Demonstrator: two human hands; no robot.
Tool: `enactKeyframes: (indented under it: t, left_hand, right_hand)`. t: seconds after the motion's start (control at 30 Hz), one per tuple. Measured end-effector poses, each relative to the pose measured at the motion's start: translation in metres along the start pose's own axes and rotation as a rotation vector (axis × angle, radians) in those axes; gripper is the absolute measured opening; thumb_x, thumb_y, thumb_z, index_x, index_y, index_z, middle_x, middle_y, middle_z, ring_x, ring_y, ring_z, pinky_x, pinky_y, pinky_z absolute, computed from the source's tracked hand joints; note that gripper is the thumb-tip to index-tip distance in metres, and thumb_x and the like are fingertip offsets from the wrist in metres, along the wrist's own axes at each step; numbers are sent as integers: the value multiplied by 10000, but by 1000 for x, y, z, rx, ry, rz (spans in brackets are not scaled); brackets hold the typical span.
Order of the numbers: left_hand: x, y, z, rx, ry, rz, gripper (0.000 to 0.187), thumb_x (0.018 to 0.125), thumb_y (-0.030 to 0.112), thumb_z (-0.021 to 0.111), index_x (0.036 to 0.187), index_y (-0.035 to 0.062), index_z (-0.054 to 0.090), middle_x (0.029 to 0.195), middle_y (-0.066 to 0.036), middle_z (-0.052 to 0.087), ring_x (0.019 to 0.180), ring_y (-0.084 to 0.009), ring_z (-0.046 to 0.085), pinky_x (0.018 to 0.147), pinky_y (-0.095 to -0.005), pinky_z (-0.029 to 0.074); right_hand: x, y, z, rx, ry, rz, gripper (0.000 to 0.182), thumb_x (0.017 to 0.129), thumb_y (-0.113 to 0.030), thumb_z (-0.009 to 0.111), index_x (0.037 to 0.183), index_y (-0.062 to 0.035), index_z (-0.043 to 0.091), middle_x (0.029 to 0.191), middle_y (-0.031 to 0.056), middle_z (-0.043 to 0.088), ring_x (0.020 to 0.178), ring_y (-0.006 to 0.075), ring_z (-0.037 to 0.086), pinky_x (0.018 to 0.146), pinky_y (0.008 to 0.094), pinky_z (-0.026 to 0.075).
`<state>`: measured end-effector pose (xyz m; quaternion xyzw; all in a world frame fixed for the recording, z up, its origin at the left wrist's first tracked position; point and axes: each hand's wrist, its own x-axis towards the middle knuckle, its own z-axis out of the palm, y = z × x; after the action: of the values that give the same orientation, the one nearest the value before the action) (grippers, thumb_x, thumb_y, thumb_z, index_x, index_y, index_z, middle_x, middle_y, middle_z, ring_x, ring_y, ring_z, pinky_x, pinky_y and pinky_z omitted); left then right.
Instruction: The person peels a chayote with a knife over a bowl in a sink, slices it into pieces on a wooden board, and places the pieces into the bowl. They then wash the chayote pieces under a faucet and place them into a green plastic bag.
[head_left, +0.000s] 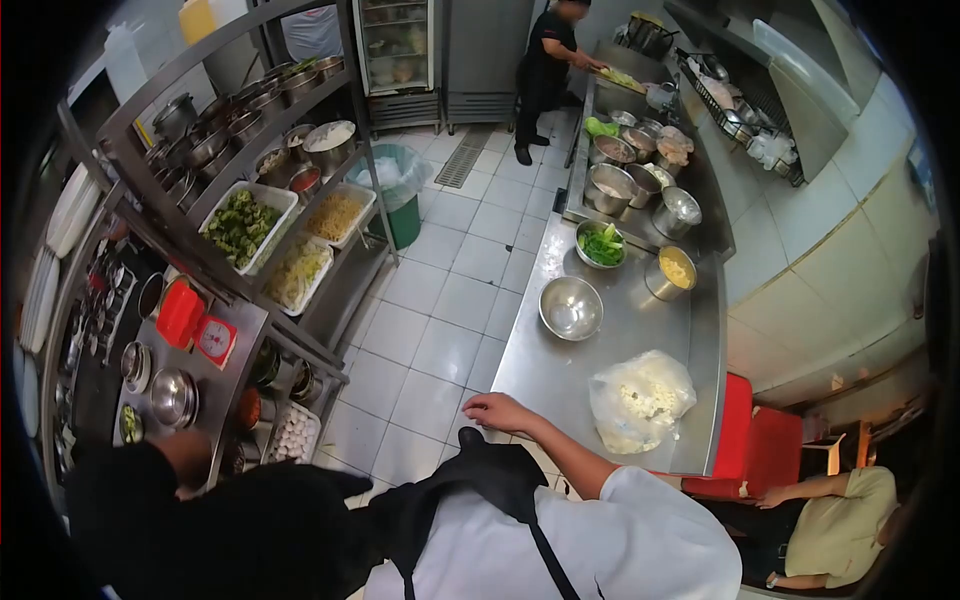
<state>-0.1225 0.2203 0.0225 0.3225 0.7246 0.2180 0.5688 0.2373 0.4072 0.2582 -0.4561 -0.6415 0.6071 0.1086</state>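
Note:
My right hand [497, 412] hangs in front of my apron [490, 470], near the left front corner of the steel counter [520, 370]. Its fingers are loosely bent and apart, and nothing shows in them. To its right on the counter lies a clear plastic bag [640, 400] of pale chopped food. Farther back are a shiny steel bowl [571, 308], a bowl of green leaves [600, 245] and a pot of yellow pieces [670, 272]. My left hand is not visible.
A person in black [180, 510] stands close on my left. Shelves [330, 290] hold trays of broccoli [242, 225] and noodles [340, 214]. Another person [545, 70] works at the far counter. A seated person [840, 520] is at right. A green bin [402, 220] stands by the shelves.

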Motion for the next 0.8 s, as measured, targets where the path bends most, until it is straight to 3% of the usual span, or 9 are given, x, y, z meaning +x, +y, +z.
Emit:
enactKeyframes:
  t: [0.13,0.23,0.33,0.4,0.6,0.67,0.73,0.8]
  left_hand:
    - [21,29,2,39,-44,6,376,951,381,608,1034,34,729,1032,-187,729,1008,-303,690,856,-420,517]
    - [34,43,-6,133,-70,4,375,952,379,604,1025,33,729,1020,-189,728,1000,-312,690,852,-423,518]
    - [46,51,-25,227,-64,-20,374,953,376,599,1016,32,730,1008,-191,728,992,-321,690,848,-426,520]
    - [60,60,-39,294,-61,-34,373,954,375,596,1010,31,730,1001,-193,728,986,-327,690,845,-427,521]
    - [139,102,-121,543,-109,-34,372,957,370,587,992,29,731,977,-197,727,970,-345,690,838,-433,523]
    - [174,121,-157,629,-138,-5,372,958,369,584,986,28,732,970,-199,727,964,-351,690,835,-435,524]
    - [213,142,-196,748,-174,66,373,959,367,581,980,27,732,962,-200,727,958,-358,690,832,-436,525]
    - [258,177,-231,885,-176,271,373,960,366,578,974,26,733,954,-202,727,953,-364,690,830,-438,526]
  right_hand:
    - [25,12,-51,207,106,81,267,976,-250,629,1143,-53,697,961,60,719,830,140,693,721,288,552]
    - [66,8,-75,162,117,72,271,980,-258,623,1143,-53,695,968,56,716,824,142,689,724,285,551]
    - [109,-6,-78,192,170,-73,271,959,-246,627,1091,-19,694,919,95,731,773,160,708,720,307,557]
    - [128,-28,-82,130,121,-86,285,973,-268,621,1123,-37,692,928,78,725,800,159,700,733,312,550]
    - [211,-43,-107,-10,210,-78,295,981,-275,617,1138,-38,698,934,82,725,834,167,698,782,317,545]
    - [233,-32,-123,161,309,3,289,979,-262,619,1130,-28,698,923,80,721,837,165,695,773,311,547]
    - [251,-13,-131,259,398,63,282,976,-253,624,1125,-25,699,923,75,720,834,160,694,758,304,549]
    - [265,2,-135,295,495,94,276,972,-248,631,1122,-28,700,934,69,722,825,154,693,735,296,550]
